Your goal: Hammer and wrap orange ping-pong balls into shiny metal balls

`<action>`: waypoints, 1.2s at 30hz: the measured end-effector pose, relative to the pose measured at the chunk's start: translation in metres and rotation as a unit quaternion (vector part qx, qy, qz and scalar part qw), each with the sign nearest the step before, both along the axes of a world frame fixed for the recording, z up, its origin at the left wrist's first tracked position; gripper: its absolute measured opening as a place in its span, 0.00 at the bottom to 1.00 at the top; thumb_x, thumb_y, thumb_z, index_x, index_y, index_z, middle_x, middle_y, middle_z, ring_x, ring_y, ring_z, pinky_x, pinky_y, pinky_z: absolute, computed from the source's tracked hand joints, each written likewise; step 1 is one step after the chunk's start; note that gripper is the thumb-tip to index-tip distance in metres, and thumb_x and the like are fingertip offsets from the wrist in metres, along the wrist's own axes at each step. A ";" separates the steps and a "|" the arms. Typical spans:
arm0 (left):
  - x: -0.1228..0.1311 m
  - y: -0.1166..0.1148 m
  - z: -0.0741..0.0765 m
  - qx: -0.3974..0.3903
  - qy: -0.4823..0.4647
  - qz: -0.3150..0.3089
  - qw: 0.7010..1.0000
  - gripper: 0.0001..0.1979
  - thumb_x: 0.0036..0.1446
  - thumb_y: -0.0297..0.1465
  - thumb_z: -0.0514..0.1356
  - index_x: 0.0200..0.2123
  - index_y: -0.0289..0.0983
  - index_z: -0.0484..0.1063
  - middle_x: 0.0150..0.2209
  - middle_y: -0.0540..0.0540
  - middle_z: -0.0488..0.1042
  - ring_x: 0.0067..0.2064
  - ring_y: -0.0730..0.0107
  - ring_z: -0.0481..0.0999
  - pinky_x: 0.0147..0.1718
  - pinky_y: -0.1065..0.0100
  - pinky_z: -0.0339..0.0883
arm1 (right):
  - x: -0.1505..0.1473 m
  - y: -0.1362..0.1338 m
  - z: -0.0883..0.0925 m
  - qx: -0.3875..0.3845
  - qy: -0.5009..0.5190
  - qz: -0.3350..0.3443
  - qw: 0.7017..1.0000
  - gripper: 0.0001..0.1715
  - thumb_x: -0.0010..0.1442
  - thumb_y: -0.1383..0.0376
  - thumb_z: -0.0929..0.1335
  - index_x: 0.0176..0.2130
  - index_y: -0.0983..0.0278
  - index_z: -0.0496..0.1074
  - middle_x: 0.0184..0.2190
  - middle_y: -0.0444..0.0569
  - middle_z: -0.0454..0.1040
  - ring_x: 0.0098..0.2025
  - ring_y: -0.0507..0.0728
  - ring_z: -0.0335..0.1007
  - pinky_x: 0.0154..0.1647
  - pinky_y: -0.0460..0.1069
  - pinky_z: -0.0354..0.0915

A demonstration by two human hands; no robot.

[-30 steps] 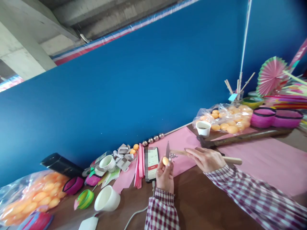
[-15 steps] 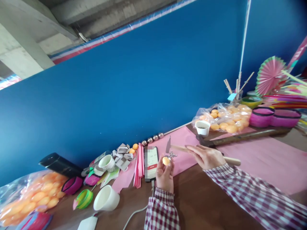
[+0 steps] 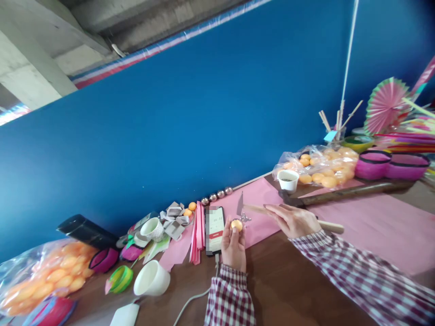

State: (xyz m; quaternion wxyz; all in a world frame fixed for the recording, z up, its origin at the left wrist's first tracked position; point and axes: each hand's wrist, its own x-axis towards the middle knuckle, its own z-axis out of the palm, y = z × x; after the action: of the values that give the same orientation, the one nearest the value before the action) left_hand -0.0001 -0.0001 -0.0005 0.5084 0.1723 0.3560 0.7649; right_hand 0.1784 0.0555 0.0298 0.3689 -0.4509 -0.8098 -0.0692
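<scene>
Steadying ball [image 3: 237, 225], apparently, between pinched fingers of left hand [image 3: 234, 249]. Gripping hammer [image 3: 256, 208] mid-handle in curled right hand [image 3: 296, 221], likely for control.

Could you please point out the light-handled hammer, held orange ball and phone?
Light-handled hammer [image 3: 255, 208], head view: front of the handle.
Held orange ball [image 3: 237, 223], head view: upper surface.
Phone [image 3: 216, 225], head view: screen.

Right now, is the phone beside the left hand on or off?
On: the phone beside the left hand is lit up, showing digits and a red bar.
</scene>
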 end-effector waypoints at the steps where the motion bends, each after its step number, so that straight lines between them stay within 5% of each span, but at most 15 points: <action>1: 0.000 0.000 0.000 -0.002 0.004 0.005 1.000 0.18 0.44 0.28 0.63 0.42 0.40 0.69 0.40 0.47 0.71 0.41 0.70 0.73 0.43 0.67 0.66 | 0.000 0.000 0.000 0.005 0.005 0.000 1.000 0.19 0.59 0.61 0.57 0.46 0.57 0.69 0.32 0.46 0.76 0.28 0.49 0.69 0.27 0.43 0.58; 7: -0.001 0.002 -0.001 -0.024 0.032 0.015 0.999 0.14 0.43 0.28 0.65 0.36 0.35 0.70 0.39 0.44 0.72 0.39 0.72 0.73 0.41 0.70 0.66 | -0.002 -0.002 0.001 -0.012 -0.027 0.002 1.000 0.18 0.59 0.61 0.57 0.44 0.54 0.70 0.30 0.44 0.75 0.26 0.50 0.69 0.25 0.43 0.57; 14: 0.000 0.001 0.000 -0.019 0.041 0.003 0.999 0.19 0.42 0.27 0.65 0.41 0.37 0.69 0.36 0.46 0.73 0.37 0.75 0.73 0.39 0.72 0.64 | -0.003 -0.003 0.003 -0.011 -0.017 0.001 1.000 0.18 0.59 0.60 0.57 0.45 0.55 0.69 0.31 0.45 0.75 0.26 0.49 0.69 0.26 0.43 0.57; 20: 0.001 0.000 0.000 -0.007 0.039 -0.007 0.999 0.20 0.43 0.29 0.64 0.43 0.41 0.68 0.39 0.47 0.70 0.40 0.72 0.72 0.44 0.65 0.64 | -0.002 -0.002 0.001 -0.001 -0.004 0.004 1.000 0.19 0.60 0.61 0.57 0.46 0.57 0.69 0.31 0.46 0.75 0.28 0.50 0.69 0.27 0.43 0.58; 28: 0.000 0.002 -0.001 -0.009 0.061 0.028 0.998 0.15 0.44 0.29 0.64 0.38 0.37 0.68 0.38 0.46 0.70 0.38 0.74 0.72 0.41 0.70 0.64 | -0.003 -0.003 0.000 0.017 0.007 0.004 1.000 0.18 0.60 0.61 0.57 0.46 0.57 0.69 0.32 0.45 0.75 0.28 0.49 0.69 0.28 0.43 0.58; 36: 0.000 0.001 0.002 -0.019 0.062 0.024 0.998 0.20 0.40 0.28 0.66 0.40 0.39 0.68 0.36 0.47 0.71 0.37 0.76 0.71 0.40 0.72 0.62 | -0.004 -0.004 0.000 0.005 -0.002 0.005 1.000 0.19 0.60 0.61 0.57 0.47 0.56 0.69 0.32 0.45 0.75 0.28 0.49 0.69 0.27 0.43 0.57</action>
State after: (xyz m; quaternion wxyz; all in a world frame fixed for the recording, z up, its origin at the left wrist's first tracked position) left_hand 0.0003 0.0007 0.0013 0.4705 0.2008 0.4051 0.7577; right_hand 0.1743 0.0517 0.0294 0.3698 -0.4455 -0.8122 -0.0721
